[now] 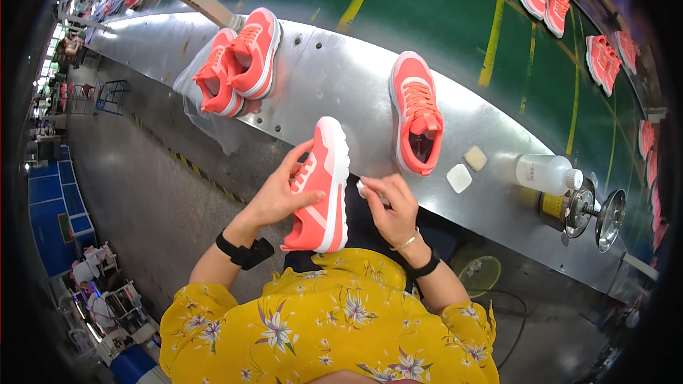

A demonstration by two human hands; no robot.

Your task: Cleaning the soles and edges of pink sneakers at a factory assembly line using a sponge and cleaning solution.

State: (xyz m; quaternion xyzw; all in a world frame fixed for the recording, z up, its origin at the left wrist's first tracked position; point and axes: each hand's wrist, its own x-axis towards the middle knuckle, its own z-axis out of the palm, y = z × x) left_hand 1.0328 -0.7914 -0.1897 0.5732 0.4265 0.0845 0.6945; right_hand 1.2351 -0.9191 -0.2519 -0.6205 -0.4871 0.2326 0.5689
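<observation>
Centrally, my left hand [279, 195] grips the coral sneaker [321, 188], its long axis upright in frame. My right hand [393, 208], just right of it, pinches a small white eraser [363, 188] near its sole.

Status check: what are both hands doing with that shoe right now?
Left hand grips the coral shoe, held above the lap. Right hand pinches a small white piece at the sole edge. Single shoe, white blocks, bottle on the bench; nothing blocking.

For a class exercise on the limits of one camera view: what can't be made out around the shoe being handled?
Head view only:
- The small white piece in the right hand: fingers cover most of it.
- The far side of the held coral shoe: turned away, left hand over its laces.
- Shoes at the right rim: cut off and bent by the fisheye edge.
</observation>
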